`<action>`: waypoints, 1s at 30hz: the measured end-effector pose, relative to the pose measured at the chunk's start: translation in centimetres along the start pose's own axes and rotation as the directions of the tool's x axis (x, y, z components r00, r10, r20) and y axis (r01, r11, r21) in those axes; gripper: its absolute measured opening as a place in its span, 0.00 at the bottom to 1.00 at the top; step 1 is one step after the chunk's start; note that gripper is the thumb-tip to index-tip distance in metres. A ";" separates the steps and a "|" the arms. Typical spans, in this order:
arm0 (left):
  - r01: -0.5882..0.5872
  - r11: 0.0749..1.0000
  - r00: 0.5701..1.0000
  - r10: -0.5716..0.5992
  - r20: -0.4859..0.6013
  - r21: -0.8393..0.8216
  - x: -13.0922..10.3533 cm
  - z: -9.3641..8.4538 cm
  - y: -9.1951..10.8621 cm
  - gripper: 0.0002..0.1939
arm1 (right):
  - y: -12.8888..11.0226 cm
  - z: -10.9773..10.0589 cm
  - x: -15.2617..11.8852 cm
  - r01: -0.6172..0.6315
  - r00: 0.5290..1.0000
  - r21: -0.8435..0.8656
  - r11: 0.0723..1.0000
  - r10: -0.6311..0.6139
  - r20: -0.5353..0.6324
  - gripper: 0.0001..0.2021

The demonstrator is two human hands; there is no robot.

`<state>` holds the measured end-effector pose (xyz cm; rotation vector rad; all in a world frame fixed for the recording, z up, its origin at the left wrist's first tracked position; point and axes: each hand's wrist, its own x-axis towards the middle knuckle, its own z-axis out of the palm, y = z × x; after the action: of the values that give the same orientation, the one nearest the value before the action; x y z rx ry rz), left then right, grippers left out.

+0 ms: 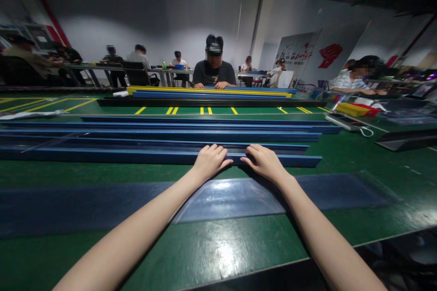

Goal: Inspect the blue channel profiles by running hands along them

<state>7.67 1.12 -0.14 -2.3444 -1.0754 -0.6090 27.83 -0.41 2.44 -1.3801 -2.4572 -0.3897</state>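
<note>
Both my hands rest on the nearest long blue channel strip (164, 157), which lies crosswise on the green table (191, 245). My left hand (210, 160) has its fingers curled over the strip, with the thumb along the near side pointing right. A short gap to the right, my right hand (262, 159) grips the same strip, its thumb pointing left. Between my forearms and the strip's near side lies a long clear plastic sheet (235, 198), flat on the table. More blue strips (170, 135) lie parallel just beyond my hands.
Past the blue strips are a black strip (211, 102) and yellow strips (239, 92). A person (214, 70) sits opposite. On the right are a yellow tray (351, 109), a white power strip (344, 122) and a dark channel piece (406, 140). Others sit behind.
</note>
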 end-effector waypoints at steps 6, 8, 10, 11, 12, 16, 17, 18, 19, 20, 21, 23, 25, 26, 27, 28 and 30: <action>-0.002 1.000 1.000 0.002 -0.001 0.005 0.0 0.1 0.0 0.18 | 0.2 0.1 0.1 -0.016 1.000 0.014 1.000 0.016 -0.015 0.13; -0.005 1.000 1.000 0.005 -0.001 0.015 0.0 0.1 0.0 0.18 | 0.3 0.1 0.1 -0.013 1.000 0.009 1.000 0.013 -0.021 0.12; -0.009 1.000 1.000 0.009 0.000 0.027 0.0 0.0 0.0 0.18 | 0.3 0.0 0.2 -0.008 1.000 -0.001 1.000 0.008 -0.024 0.12; -0.012 0.999 1.000 0.012 0.001 0.031 0.0 0.0 -0.1 0.18 | 0.3 -0.1 0.2 -0.006 1.000 -0.006 1.000 0.006 -0.024 0.12; -0.015 0.999 1.000 0.015 0.000 0.033 0.0 0.0 -0.1 0.17 | 0.3 -0.1 0.2 -0.005 1.000 -0.011 1.000 0.005 -0.023 0.12; -0.022 0.999 1.000 0.023 -0.008 0.030 0.0 -0.1 -0.2 0.17 | 0.4 -0.2 0.3 -0.005 1.000 -0.026 1.000 0.005 -0.014 0.12; -0.023 0.999 1.000 0.023 -0.009 0.029 0.0 -0.2 -0.2 0.17 | 0.4 -0.2 0.3 -0.008 1.000 -0.030 1.000 0.008 -0.011 0.12; -0.025 0.999 1.000 0.025 -0.010 0.028 0.0 -0.2 -0.2 0.17 | 0.4 -0.2 0.3 -0.012 1.000 -0.033 0.999 0.012 -0.009 0.11; -0.029 0.999 1.000 0.029 -0.010 0.027 0.0 -0.3 -0.1 0.16 | 0.4 -0.3 0.3 -0.017 1.000 -0.035 0.999 0.017 -0.007 0.11; -0.033 0.999 0.999 0.034 -0.012 0.025 0.0 -0.3 -0.1 0.16 | 0.5 -0.3 0.2 -0.022 1.000 -0.036 0.999 0.022 -0.006 0.11; -0.041 0.999 0.999 0.041 -0.015 0.022 0.0 -0.4 -0.1 0.16 | 0.5 -0.4 0.2 -0.027 1.000 -0.038 0.999 0.027 -0.004 0.11; -0.056 0.998 0.998 0.057 -0.023 0.014 0.0 -0.4 -0.1 0.16 | 0.7 -0.5 0.1 -0.037 0.999 -0.040 0.998 0.038 0.003 0.10; -0.065 0.998 0.997 0.066 -0.034 0.009 0.0 -0.3 -0.1 0.15 | 0.9 -0.8 -0.1 -0.051 0.999 -0.044 0.998 0.051 0.010 0.10; -0.066 0.998 0.997 0.066 -0.039 0.009 0.0 -0.3 -0.1 0.15 | 1.0 -0.9 -0.2 -0.059 0.998 -0.044 0.997 0.059 0.013 0.10; -0.064 0.998 0.997 0.065 -0.042 0.010 0.0 -0.2 -0.1 0.15 | 1.2 -1.0 -0.2 -0.069 0.997 -0.044 0.997 0.070 0.017 0.11; -0.062 0.998 0.997 0.062 -0.046 0.012 -0.1 -0.2 -0.1 0.15 | 1.3 -1.1 -0.3 -0.083 0.996 -0.044 0.996 0.084 0.022 0.11; -0.056 0.998 0.997 0.057 -0.053 0.018 -0.1 -0.1 -0.1 0.15 | 1.7 -1.4 -0.5 -0.114 0.993 -0.046 0.992 0.116 0.037 0.11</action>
<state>7.47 1.09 -0.13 -2.3231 -0.9833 -0.6357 29.71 -0.48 3.64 -1.5534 -2.3995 -0.3953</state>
